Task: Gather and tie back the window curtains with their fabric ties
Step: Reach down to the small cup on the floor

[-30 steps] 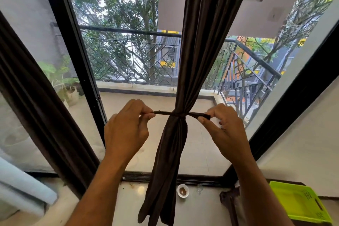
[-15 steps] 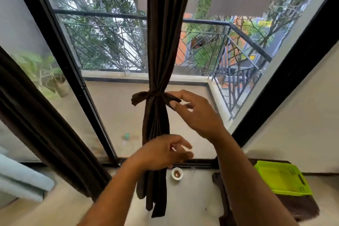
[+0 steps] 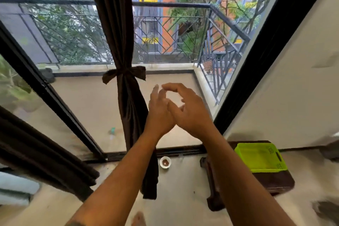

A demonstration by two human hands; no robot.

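Note:
A dark brown curtain [image 3: 117,24] hangs in front of the window, gathered at mid-height by a matching fabric tie [image 3: 124,74] knotted round it, its two ends sticking out left and right. Below and to the right of the knot, my left hand [image 3: 158,113] and my right hand [image 3: 189,110] meet in the air, touching each other. Both have loose fingers and hold nothing. Neither hand touches the curtain. A second dark curtain [image 3: 42,156] hangs bunched at the left edge.
A small white cup [image 3: 165,162] stands on the floor by the window track. At the right a lime green tray [image 3: 260,158] lies on a dark wooden stool [image 3: 271,180]. The black window frame [image 3: 266,51] and a white wall close the right side.
Both hands let go of the tie ends and dropped away from the knot, coming together to its lower right. The view shifted, so the curtain now sits further left.

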